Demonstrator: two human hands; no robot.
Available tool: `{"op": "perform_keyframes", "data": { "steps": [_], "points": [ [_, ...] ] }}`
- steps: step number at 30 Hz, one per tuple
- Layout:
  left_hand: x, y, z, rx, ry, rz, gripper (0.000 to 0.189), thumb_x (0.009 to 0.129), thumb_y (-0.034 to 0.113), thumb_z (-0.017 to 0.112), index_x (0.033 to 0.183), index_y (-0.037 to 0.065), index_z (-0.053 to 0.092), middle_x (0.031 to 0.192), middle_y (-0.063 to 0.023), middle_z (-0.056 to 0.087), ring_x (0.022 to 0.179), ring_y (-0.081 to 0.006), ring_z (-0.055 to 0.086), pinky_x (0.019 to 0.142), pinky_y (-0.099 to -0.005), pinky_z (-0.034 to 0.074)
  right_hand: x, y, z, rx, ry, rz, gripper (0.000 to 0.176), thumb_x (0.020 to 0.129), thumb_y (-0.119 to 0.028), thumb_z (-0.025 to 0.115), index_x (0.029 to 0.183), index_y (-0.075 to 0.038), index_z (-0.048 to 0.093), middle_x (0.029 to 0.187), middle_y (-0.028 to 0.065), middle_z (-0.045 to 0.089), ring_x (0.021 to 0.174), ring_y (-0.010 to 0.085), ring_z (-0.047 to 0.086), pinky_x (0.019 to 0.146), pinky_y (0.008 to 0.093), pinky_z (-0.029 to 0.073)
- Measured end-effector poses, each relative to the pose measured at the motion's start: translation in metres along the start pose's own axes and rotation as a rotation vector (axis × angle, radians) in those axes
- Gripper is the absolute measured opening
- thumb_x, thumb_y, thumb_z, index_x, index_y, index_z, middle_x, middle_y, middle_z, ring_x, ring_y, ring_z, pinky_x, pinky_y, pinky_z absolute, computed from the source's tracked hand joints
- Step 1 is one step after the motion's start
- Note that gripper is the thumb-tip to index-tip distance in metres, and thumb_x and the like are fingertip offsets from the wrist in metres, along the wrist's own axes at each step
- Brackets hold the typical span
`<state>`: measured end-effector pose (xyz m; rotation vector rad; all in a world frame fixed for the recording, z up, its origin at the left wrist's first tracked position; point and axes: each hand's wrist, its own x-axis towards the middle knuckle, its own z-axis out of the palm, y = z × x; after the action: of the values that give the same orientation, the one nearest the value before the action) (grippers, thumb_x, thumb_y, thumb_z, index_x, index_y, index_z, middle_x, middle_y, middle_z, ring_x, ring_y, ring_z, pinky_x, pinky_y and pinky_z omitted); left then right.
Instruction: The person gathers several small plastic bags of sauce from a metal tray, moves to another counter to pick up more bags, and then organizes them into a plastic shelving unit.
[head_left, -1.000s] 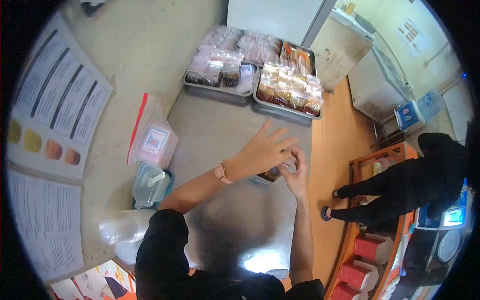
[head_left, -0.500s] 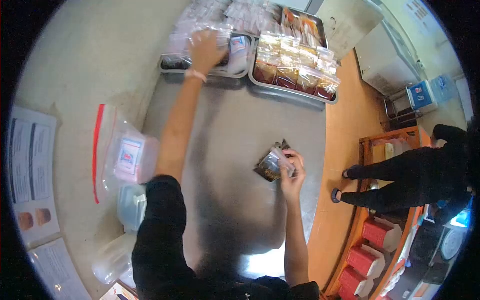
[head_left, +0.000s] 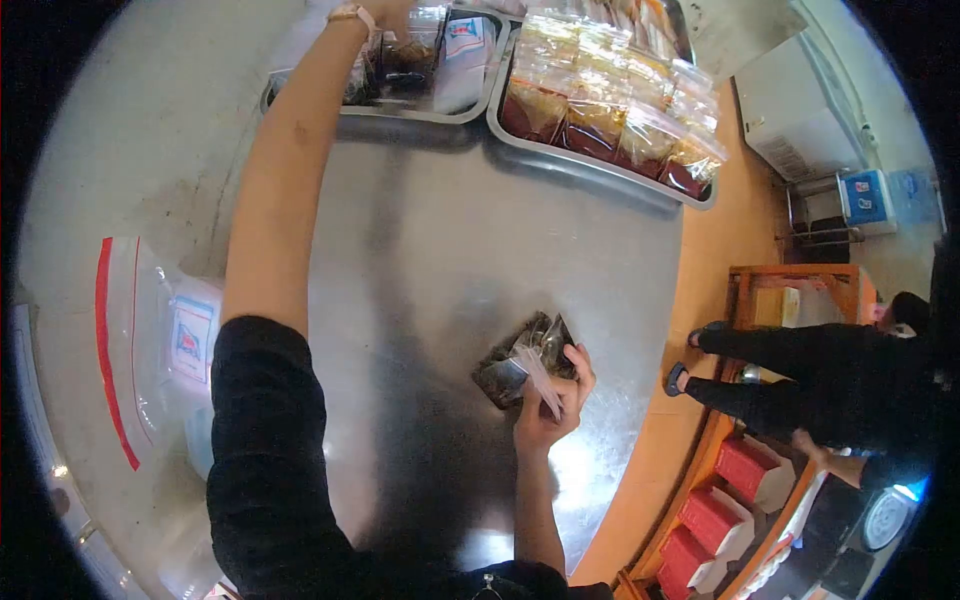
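My left hand (head_left: pixel 385 14) reaches to the top edge of the view, over the left metal tray (head_left: pixel 425 117); its fingers are mostly cut off or hidden among clear bags. In that tray lie bags with dark contents (head_left: pixel 408 68) and a bag with a blue-and-white label (head_left: pixel 465 60). Lower down, above the metal table, my right hand (head_left: pixel 555 400) is closed on the tops of small zip bags (head_left: pixel 505 372) with dark contents.
To the right, another metal tray (head_left: pixel 600 172) holds rows of bags with dark red liquid. A large red-edged zip bag (head_left: pixel 150 350) lies at the left. Beyond the table, a person (head_left: pixel 800 370) in black stands by an orange shelf (head_left: pixel 735 300) with red boxes.
My left arm has reached farther forward over the left tray. My right hand and its bags sit lower and more left in view. The whole view has shifted, and the person's arm now shows.
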<state>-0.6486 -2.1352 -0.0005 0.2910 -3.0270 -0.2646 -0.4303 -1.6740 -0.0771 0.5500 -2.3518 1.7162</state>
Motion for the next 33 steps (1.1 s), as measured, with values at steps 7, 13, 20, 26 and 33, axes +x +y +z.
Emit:
{"op": "perform_keyframes", "data": {
  "steps": [7, 13, 20, 26, 33],
  "points": [
    [0.030, -0.016, 0.009, 0.444, -0.129, 0.273, 0.075, 0.061, 0.022, 0.069, 0.126, 0.008, 0.034, 0.130, -0.0180, 0.034, 0.120, -0.0391, 0.031, 0.098, -0.0513, 0.025, 0.001, -0.001, 0.000, -0.030, -0.011, 0.006, 0.013, 0.069, -0.001, 0.061, 0.070, -0.008, 0.051, 0.111, 0.0117, 0.047, 0.117, 0.0325, 0.035, 0.101, 0.0523, 0.017],
    [0.000, 0.023, -0.008, 0.428, -0.078, 0.002, 0.066, 0.062, 0.029, 0.067, 0.122, 0.011, 0.043, 0.130, -0.0155, 0.036, 0.120, -0.0362, 0.032, 0.099, -0.0529, 0.022, 0.001, 0.000, 0.001, -0.028, -0.003, -0.016, 0.008, 0.072, 0.001, 0.057, 0.067, -0.004, 0.053, 0.112, 0.0148, 0.047, 0.117, 0.0335, 0.035, 0.098, 0.0474, 0.024],
    [-0.029, 0.011, 0.013, 0.515, 0.174, 0.107, 0.019, 0.068, 0.020, 0.061, 0.087, 0.018, 0.063, 0.094, -0.0011, 0.060, 0.098, -0.0227, 0.051, 0.087, -0.0490, 0.035, 0.000, 0.000, 0.000, -0.025, 0.001, -0.041, 0.009, 0.072, 0.002, 0.057, 0.068, -0.004, 0.052, 0.113, 0.0149, 0.047, 0.117, 0.0337, 0.034, 0.096, 0.0453, 0.026],
    [-0.061, 0.032, 0.021, 0.665, 0.431, 0.156, 0.018, 0.073, 0.013, 0.051, 0.088, 0.016, 0.061, 0.077, -0.0014, 0.062, 0.089, -0.0219, 0.054, 0.077, -0.0434, 0.039, 0.004, -0.001, 0.004, 0.051, 0.080, -0.035, 0.009, 0.066, 0.004, 0.056, 0.068, -0.004, 0.052, 0.111, 0.0129, 0.049, 0.114, 0.0342, 0.037, 0.098, 0.0507, 0.020],
    [-0.131, 0.083, -0.018, 0.472, 0.607, -0.030, 0.025, 0.076, 0.019, 0.054, 0.100, 0.015, 0.057, 0.095, -0.0021, 0.060, 0.094, -0.0213, 0.051, 0.085, -0.0464, 0.036, 0.003, -0.005, -0.002, 0.183, 0.016, -0.027, 0.007, 0.071, 0.003, 0.054, 0.072, -0.002, 0.050, 0.112, 0.0132, 0.049, 0.116, 0.0333, 0.036, 0.095, 0.0446, 0.027]
  ]
}}
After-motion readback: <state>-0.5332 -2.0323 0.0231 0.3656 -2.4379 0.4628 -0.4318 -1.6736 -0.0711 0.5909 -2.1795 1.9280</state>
